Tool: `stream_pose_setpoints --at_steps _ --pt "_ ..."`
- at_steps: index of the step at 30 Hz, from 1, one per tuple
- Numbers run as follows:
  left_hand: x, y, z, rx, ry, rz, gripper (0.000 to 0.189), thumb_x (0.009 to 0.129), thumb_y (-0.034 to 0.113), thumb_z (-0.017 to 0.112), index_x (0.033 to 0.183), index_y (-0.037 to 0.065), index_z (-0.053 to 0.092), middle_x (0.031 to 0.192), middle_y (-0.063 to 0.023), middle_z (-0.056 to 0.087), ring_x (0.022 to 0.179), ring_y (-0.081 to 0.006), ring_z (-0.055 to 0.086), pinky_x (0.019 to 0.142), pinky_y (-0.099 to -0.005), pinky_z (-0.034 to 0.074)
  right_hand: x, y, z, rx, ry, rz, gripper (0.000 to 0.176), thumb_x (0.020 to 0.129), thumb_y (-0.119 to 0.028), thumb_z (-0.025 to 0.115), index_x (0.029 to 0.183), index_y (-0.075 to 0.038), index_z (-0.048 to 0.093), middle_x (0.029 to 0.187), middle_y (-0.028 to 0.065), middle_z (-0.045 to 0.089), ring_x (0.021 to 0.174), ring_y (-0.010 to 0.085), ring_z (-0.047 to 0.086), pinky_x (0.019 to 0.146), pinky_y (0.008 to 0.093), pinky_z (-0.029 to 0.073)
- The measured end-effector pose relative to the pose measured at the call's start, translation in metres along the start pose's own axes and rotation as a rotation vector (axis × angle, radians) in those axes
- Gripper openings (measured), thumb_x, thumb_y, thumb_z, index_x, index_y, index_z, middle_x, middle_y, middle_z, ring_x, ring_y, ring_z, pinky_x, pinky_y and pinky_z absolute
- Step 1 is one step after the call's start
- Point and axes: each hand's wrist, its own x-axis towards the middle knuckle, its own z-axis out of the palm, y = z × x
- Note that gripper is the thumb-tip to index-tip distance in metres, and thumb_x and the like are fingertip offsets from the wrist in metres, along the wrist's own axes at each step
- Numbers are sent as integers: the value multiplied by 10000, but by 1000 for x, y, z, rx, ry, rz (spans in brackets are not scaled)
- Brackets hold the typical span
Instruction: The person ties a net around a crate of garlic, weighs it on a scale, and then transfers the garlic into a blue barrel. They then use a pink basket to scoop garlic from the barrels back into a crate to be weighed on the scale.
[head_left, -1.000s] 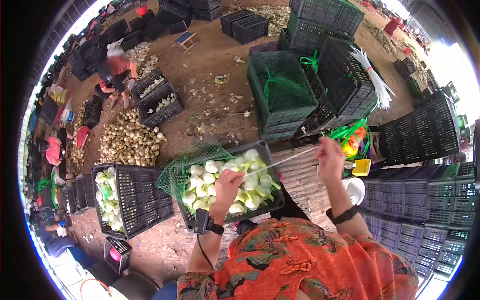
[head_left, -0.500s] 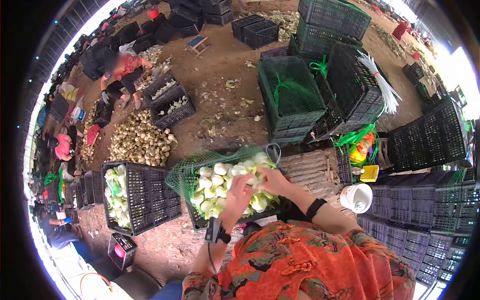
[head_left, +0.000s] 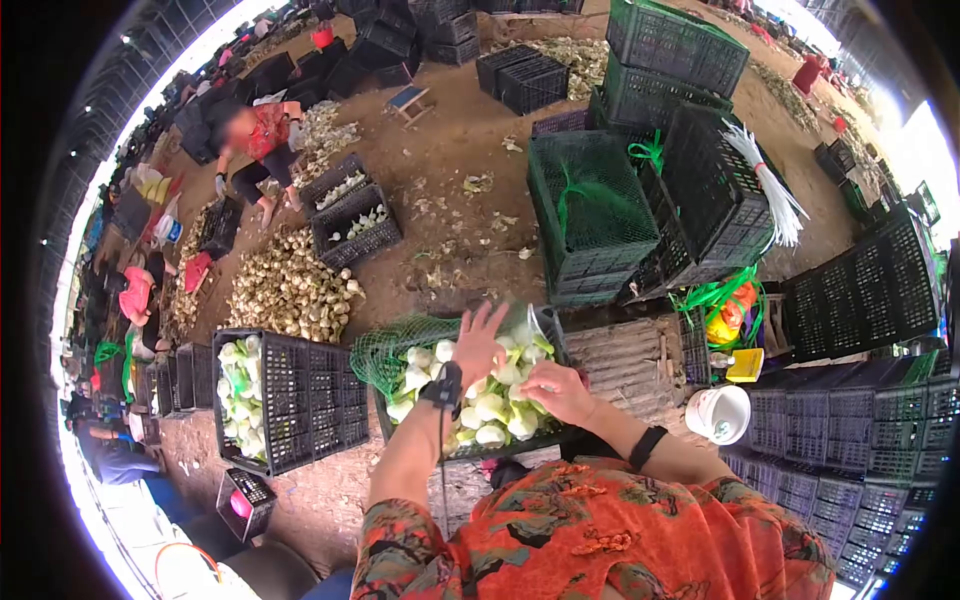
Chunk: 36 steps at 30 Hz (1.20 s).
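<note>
A dark plastic crate (head_left: 563,345) in front of me is full of white bulbs (head_left: 489,407) with pale green tops, like onions or garlic. Green netting (head_left: 378,365) hangs over its left side and along its far edge. My left hand (head_left: 480,347) is above the far middle of the crate, fingers spread, holding nothing. Over the right part of the bulbs is my right hand (head_left: 560,393), its fingers curled together. Whether anything small is between those fingers is not clear. A dark band is on each wrist or forearm.
To the left stands a tilted black crate (head_left: 310,400) of similar bulbs, with a bulb pile (head_left: 285,290) beyond. Netted crates (head_left: 595,190) are stacked ahead right. A white bucket (head_left: 718,415) stands right, near more stacked crates (head_left: 850,420). A person (head_left: 258,140) sits farther off.
My hands were close together over the bulbs. The left has risen toward the far edge with fingers spreading; the right has drawn back toward me. The view has shifted slightly.
</note>
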Motion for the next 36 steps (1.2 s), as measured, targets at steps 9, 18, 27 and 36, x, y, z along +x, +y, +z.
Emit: stream_pose_setpoints --at_steps 9,18,27,36 --pt "-4 -5 -27 -425 -181 -152 125 639 -10 619 678 90 685 668 -100 644 658 -243 647 603 -349 502 -10 52 -8 223 240 314 421 733 -3 721 1118 -69 567 790 79 618 676 188 587 645 296 472" --pt "-4 5 18 -590 317 -230 471 680 -131 517 1097 86 549 896 -108 557 842 -255 565 710 -360 469 76 108 26 -126 -408 441 307 741 -127 723 1026 -44 646 600 60 580 561 134 536 544 298 426" --pt "-10 -9 28 -212 -90 -464 122 775 83 551 853 34 631 850 -189 629 825 -398 601 705 -480 477 69 91 39 700 -146 809 213 944 -174 523 757 -77 493 610 -13 426 511 91 373 486 275 308" --pt "-25 -4 -42 -241 -45 -170 116 722 11 549 782 30 647 824 -167 572 825 -365 588 719 -456 469 50 61 33 930 -185 682 95 941 -152 525 893 -97 465 708 -28 435 572 65 372 534 241 315"
